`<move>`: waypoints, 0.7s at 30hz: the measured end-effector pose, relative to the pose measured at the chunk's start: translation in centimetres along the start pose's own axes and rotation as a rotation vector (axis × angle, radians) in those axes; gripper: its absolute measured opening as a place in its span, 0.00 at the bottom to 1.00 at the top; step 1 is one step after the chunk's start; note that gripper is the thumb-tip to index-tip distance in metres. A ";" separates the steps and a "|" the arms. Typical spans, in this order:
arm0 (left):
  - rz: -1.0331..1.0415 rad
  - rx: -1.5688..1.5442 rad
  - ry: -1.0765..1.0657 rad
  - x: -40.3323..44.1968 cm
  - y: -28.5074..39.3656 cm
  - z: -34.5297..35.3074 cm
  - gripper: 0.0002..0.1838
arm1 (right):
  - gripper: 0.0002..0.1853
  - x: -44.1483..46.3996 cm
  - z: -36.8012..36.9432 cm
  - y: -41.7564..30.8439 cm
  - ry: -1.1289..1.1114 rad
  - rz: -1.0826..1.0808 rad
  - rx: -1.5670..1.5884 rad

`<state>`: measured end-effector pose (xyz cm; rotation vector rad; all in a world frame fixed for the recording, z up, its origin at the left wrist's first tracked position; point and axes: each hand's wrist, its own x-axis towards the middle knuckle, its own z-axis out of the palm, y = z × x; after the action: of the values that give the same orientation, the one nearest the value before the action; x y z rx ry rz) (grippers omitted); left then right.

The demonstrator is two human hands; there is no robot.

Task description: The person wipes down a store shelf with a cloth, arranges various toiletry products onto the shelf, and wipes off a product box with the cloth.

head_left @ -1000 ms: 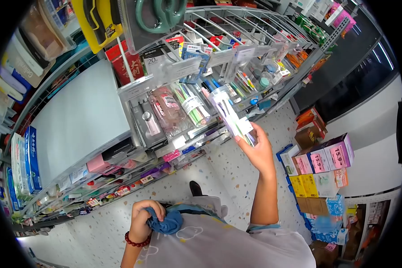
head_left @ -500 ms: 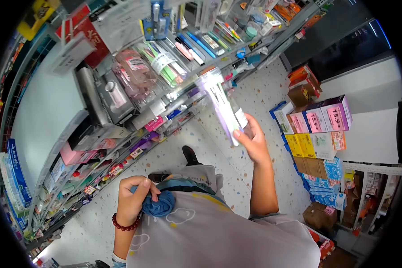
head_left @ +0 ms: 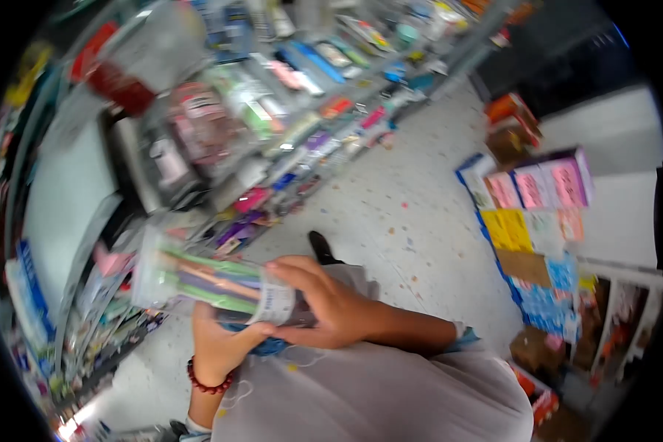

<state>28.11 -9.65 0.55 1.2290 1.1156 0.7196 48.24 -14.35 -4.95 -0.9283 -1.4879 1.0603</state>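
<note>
Head view shows the right hand (head_left: 320, 302) clasping the labelled end of a clear plastic jar (head_left: 214, 283) of pastel sticks, tilted before the grey shirt (head_left: 376, 390), the left hand (head_left: 225, 345) close underneath, its grip too hidden to tell.

Pale speckled floor (head_left: 398, 214), stocked shelves (head_left: 74, 177)

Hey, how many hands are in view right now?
2: the right hand holds the jar around its labelled end; the left hand is at the jar's lower side, some fingers hidden. No other hand shows.
</note>
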 end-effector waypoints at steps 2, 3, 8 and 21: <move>0.086 0.110 0.041 -0.7 0.8 -0.9 0.43 | 0.46 1.6 -0.2 -0.3 -0.055 -0.140 -0.127; 0.147 0.165 0.087 -1.3 1.6 -1.2 0.45 | 0.45 2.1 -0.2 -0.9 -0.117 -0.107 -0.065; 0.303 0.119 0.280 -4.0 5.7 -5.8 0.55 | 0.45 7.9 0.5 -4.3 -0.311 -0.265 -0.103; 0.346 0.795 0.678 -1.1 19.2 -17.0 0.37 | 0.29 8.1 5.6 -2.5 -0.519 -0.030 0.006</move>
<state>14.43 -0.05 20.00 1.9535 1.8802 1.0456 41.32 -8.35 -0.52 -0.6474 -1.9092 1.3490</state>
